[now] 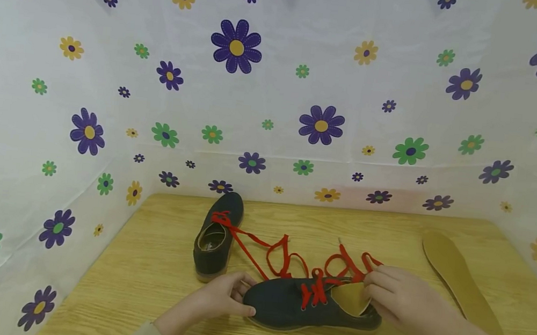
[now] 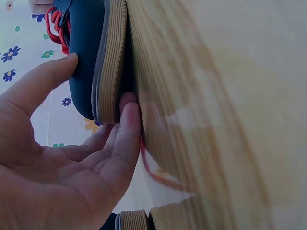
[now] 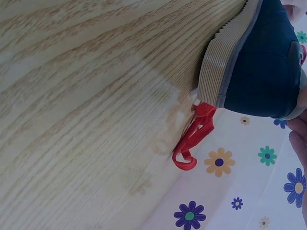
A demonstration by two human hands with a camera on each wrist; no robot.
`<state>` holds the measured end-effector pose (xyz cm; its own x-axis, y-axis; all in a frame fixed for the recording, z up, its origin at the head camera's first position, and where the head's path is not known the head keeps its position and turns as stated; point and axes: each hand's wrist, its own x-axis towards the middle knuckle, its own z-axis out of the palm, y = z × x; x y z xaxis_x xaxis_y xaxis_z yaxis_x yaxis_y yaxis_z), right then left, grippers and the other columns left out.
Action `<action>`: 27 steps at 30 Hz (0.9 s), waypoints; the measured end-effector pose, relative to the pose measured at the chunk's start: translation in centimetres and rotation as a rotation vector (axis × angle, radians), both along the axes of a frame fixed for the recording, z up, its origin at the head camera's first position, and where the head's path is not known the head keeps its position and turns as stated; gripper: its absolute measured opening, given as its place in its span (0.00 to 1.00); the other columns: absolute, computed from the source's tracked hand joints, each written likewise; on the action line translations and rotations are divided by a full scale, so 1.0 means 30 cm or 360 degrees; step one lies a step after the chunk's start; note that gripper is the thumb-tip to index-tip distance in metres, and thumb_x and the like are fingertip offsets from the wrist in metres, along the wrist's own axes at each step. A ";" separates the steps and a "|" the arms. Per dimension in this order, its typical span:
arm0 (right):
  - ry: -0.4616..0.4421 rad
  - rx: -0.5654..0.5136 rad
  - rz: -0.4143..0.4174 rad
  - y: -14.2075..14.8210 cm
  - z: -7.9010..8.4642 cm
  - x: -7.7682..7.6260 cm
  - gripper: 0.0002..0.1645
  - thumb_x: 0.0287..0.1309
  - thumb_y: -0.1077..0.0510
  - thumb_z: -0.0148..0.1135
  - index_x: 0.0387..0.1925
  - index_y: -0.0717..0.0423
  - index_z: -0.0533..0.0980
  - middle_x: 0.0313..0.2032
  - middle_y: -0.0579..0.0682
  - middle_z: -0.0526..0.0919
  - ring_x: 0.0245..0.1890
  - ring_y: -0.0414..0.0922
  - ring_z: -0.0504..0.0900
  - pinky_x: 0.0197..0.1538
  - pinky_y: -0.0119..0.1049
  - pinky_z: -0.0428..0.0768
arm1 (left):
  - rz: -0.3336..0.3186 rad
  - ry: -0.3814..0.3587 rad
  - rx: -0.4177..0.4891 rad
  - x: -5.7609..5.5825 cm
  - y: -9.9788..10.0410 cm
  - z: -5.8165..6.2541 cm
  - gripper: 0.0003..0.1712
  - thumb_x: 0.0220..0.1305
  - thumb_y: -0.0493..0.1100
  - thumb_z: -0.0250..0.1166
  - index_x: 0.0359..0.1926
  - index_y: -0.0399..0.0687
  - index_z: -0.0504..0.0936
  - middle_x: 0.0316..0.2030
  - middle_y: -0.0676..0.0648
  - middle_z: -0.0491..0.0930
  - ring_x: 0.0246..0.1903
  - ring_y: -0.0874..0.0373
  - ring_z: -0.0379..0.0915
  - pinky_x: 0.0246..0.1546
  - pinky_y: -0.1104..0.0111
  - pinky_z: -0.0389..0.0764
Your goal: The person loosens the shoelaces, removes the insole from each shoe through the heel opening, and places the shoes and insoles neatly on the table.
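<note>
A dark navy shoe [image 1: 280, 301] with red laces [image 1: 317, 291] lies sideways on the table, toe to the left. My left hand [image 1: 217, 296] grips its toe; in the left wrist view the thumb rests on the upper and fingertips [image 2: 129, 115] reach under the ribbed sole [image 2: 112, 62]. A tan insole [image 1: 352, 298] sticks up out of the shoe's opening, its front part hidden inside. My right hand [image 1: 411, 302] pinches the insole's end above the heel. In the right wrist view, only part of that hand [image 3: 300, 132] shows beside the shoe's heel [image 3: 261, 86].
A second navy shoe [image 1: 213, 259] with red laces stands at the back left, toe pointing away. Another tan insole [image 1: 462, 278] lies on the right side of the wooden table [image 1: 142, 263]. Loose red laces spread behind the near shoe. A flower-printed cloth [image 1: 275, 92] surrounds the table.
</note>
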<state>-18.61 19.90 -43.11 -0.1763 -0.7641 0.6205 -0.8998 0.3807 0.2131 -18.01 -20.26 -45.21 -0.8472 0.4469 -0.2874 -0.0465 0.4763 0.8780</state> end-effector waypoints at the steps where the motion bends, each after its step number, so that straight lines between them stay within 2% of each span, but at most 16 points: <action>1: 0.0001 0.0000 -0.0006 0.000 0.000 0.001 0.26 0.85 0.54 0.38 0.35 0.47 0.81 0.38 0.39 0.82 0.39 0.37 0.79 0.48 0.29 0.82 | 0.0002 -0.0002 0.0003 0.000 0.001 0.000 0.27 0.61 0.31 0.76 0.60 0.32 0.78 0.44 0.42 0.86 0.41 0.56 0.85 0.46 0.63 0.88; 9: 0.0050 0.0019 -0.0063 0.002 -0.007 0.005 0.24 0.85 0.55 0.37 0.36 0.50 0.79 0.39 0.42 0.81 0.39 0.40 0.80 0.46 0.31 0.82 | 0.0023 -0.0008 0.0012 0.003 0.004 0.002 0.28 0.59 0.30 0.76 0.60 0.32 0.78 0.42 0.42 0.87 0.39 0.56 0.86 0.45 0.64 0.88; 15: 0.0017 0.0043 -0.0142 0.010 -0.013 0.016 0.25 0.85 0.53 0.36 0.37 0.51 0.79 0.39 0.42 0.81 0.40 0.39 0.80 0.49 0.31 0.82 | 0.0033 -0.0011 0.0004 0.003 0.004 0.001 0.28 0.59 0.31 0.76 0.60 0.32 0.78 0.42 0.42 0.87 0.40 0.55 0.86 0.45 0.63 0.88; 27: 0.0061 -0.0093 -0.0042 0.012 -0.017 0.007 0.21 0.82 0.56 0.40 0.36 0.53 0.78 0.38 0.42 0.80 0.37 0.39 0.77 0.44 0.30 0.79 | 0.0039 -0.0001 0.0000 0.004 0.007 0.000 0.28 0.59 0.31 0.76 0.59 0.33 0.78 0.42 0.43 0.87 0.40 0.55 0.87 0.45 0.63 0.87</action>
<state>-18.41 20.28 -43.61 -0.1711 -0.7216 0.6708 -0.8808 0.4171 0.2240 -17.89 -20.06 -45.20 -0.8576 0.4263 -0.2877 -0.0585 0.4750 0.8781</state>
